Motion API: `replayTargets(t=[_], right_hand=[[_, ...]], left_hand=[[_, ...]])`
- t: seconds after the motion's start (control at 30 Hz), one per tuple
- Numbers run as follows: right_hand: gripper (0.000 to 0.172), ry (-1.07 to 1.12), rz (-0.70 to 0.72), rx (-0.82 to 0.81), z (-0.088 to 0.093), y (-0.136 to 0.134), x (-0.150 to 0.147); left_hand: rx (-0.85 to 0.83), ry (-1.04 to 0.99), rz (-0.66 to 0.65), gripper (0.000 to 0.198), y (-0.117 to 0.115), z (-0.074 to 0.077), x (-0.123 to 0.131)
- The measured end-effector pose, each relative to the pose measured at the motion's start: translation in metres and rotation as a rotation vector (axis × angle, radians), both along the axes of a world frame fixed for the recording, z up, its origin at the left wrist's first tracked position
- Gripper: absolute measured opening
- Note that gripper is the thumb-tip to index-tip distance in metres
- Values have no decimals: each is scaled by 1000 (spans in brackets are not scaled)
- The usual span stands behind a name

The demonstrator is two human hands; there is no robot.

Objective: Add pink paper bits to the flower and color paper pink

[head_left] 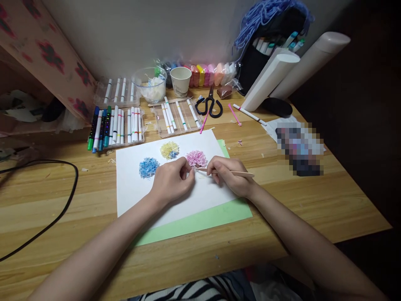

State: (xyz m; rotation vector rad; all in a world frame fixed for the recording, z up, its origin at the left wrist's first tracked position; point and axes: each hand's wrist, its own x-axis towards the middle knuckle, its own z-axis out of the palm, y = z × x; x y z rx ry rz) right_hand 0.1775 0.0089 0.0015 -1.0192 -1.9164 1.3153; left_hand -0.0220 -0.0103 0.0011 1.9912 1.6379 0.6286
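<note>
My right hand (pixel 228 173) is closed around a slim wooden stick tool (pixel 242 173). Its narrow tip points left, towards the fingertips of my left hand (pixel 173 177). That hand rests on a white sheet (pixel 131 200) with thumb and fingers pinched; what is between them is hidden or too small to name. Just above the tool's tip is a crumbly pink tuft (pixel 196 158) on the sheet. A blue tuft (pixel 148 167) lies left of my left hand, and a yellow tuft (pixel 169 149) with a blue patch sits above it. Green paper (pixel 200 221) shows underneath.
Behind the sheet lie marker cases (pixel 178 117), black-handled scissors (pixel 210 106), a paper cup (pixel 181 81), a clear bowl (pixel 150 88) and coloured clay packs (pixel 206 75). White rolls (pixel 271 79) lean at the right. A black cable (pixel 75 184) curves across the left side.
</note>
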Motion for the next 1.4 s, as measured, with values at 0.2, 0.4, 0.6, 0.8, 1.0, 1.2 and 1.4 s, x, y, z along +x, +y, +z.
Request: replayTargets(t=[0.2, 0.4, 0.6, 0.8, 1.0, 1.2, 1.4], right_hand=[[39, -46, 24, 106, 0, -1, -5], [40, -42, -4, 98, -2, -1, -4], [38, -37, -2, 109, -2, -2, -6], [38, -31, 2, 116, -3, -3, -8], [39, -39, 0, 138, -4, -2, -8], [40, -17, -35, 100, -4, -3, -12], [40, 20, -156, -35, 0, -5, -21]], left_hand=[[5, 5, 33, 16, 0, -1, 1], [19, 20, 37, 14, 0, -2, 1], [19, 36, 39, 13, 0, -2, 2], [20, 49, 38, 13, -1, -2, 3], [30, 33, 50, 14, -2, -2, 3], [38, -91, 104, 17, 0, -1, 1], [53, -123, 117, 17, 1, -3, 0]])
